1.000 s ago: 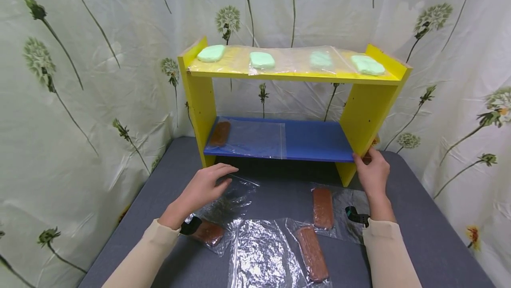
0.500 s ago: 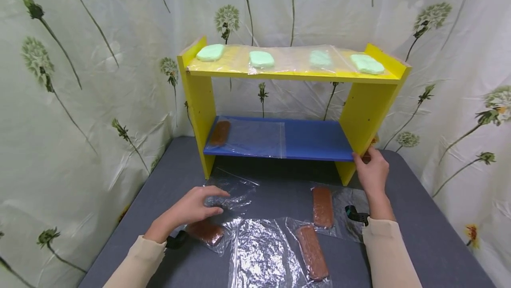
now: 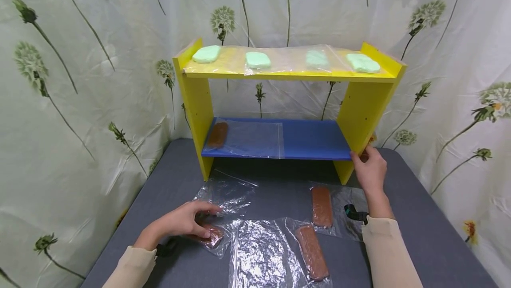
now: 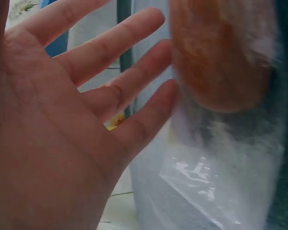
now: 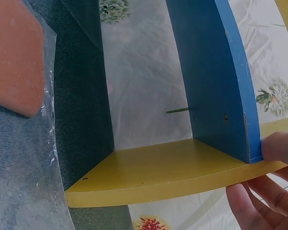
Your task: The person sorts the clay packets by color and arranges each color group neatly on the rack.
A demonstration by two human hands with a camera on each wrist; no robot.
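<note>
Two hands, well apart. Which is nearer the lower-left brown block (image 3: 216, 237)?

Left hand (image 3: 181, 219), by a lot. From above, thumb over the block, fingertips past its far side.

Got it?

No grip; fingers spread. Contact: can't tell.

Right hand (image 3: 371, 170)?

Clamped on the yellow side panel (image 3: 360, 117), thumb at the corner of the blue shelf (image 3: 313, 139). Farther from that block.

Where's the block, exactly?

In its clear bag (image 4: 201, 172), on the dark table (image 3: 175, 163), in front of the shelf unit (image 3: 291, 76), toward its left end.

Long axis?

Partly hidden. Looks roughly crosswise, right end slanting toward the wearer. Thumb-to-finger gap seems set across the short way, so I'd judge little wrist turn needed. Slick plastic could slide, I'd guess.
</note>
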